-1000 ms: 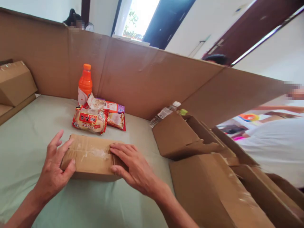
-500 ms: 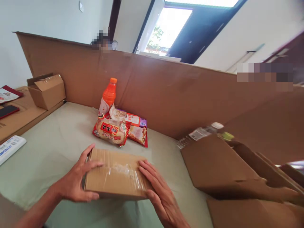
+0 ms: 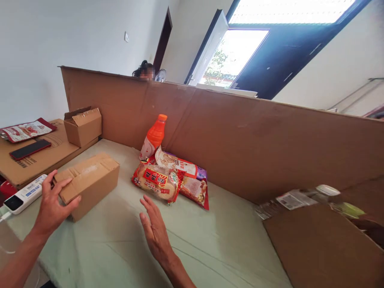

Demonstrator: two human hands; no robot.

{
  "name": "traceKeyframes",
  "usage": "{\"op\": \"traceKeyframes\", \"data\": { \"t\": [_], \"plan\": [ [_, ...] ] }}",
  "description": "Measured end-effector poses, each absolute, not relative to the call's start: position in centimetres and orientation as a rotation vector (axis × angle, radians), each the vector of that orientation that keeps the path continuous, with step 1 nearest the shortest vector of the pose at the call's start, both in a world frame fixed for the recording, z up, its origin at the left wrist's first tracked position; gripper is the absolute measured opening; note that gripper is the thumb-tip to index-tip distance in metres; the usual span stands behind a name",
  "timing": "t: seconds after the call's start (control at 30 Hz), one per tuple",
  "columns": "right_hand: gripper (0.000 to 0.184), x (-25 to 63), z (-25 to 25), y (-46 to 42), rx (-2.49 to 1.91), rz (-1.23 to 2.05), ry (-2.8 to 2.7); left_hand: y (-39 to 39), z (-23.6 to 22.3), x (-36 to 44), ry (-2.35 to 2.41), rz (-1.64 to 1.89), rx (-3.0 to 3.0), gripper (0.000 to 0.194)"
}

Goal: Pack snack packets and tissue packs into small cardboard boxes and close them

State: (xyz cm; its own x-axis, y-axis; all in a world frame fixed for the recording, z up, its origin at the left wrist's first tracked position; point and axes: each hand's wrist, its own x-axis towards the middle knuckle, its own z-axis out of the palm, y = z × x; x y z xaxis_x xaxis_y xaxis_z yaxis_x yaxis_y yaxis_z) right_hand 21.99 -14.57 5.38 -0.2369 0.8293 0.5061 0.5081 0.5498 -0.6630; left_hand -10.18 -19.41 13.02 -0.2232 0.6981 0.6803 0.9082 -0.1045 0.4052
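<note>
My left hand [image 3: 54, 204] grips the near end of a taped cardboard box [image 3: 94, 186], thumb on its side and fingers over the top. The box rests on the pale green cloth [image 3: 120, 248] at the left. My right hand [image 3: 154, 230] hovers over the cloth with fingers stretched out, holding nothing. Just beyond it lies a red-and-clear bag of rice crackers [image 3: 159, 180], leaning on other snack packets [image 3: 195, 190]. Behind these stands an orange drink bottle [image 3: 154, 136], slightly tilted in view.
A cardboard wall [image 3: 240, 136] runs along the back. At left, a large carton [image 3: 63, 160] carries a small open box [image 3: 84, 128], a phone [image 3: 30, 149] and a pouch [image 3: 28, 130]. A white power bank [image 3: 27, 196] lies nearby. Clear bottles [image 3: 300, 200] sit behind cartons [image 3: 324, 244] at right.
The taped box has moved left and turned, with my left hand still on it. My right hand has let go of the box and is apart from it. The view has swung left.
</note>
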Motion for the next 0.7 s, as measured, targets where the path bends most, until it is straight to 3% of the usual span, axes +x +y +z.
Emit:
{"op": "traceKeyframes", "data": {
  "t": [0.17, 0.4, 0.57, 0.7],
  "plan": [
    [0.038, 21.7, 0.5, -15.9, -1.135, 0.413, -1.952, -9.3, 12.8, -9.7, -2.019, -1.302, -1.660, 0.050],
    [0.043, 22.4, -0.7, -16.1, -1.131, 0.303, -2.009, 4.4, 13.3, -11.7, -2.112, -1.360, -1.560, 0.052],
    [0.047, 23.0, -1.1, -15.6, -1.120, 0.323, -2.086, 7.1, 13.9, -12.0, -2.093, -1.362, -1.505, 0.057],
    [0.045, 22.0, 0.1, -15.5, -1.180, 0.397, -2.009, 4.7, 16.4, -10.8, -2.021, -1.383, -1.656, 0.062]
  ]
}}
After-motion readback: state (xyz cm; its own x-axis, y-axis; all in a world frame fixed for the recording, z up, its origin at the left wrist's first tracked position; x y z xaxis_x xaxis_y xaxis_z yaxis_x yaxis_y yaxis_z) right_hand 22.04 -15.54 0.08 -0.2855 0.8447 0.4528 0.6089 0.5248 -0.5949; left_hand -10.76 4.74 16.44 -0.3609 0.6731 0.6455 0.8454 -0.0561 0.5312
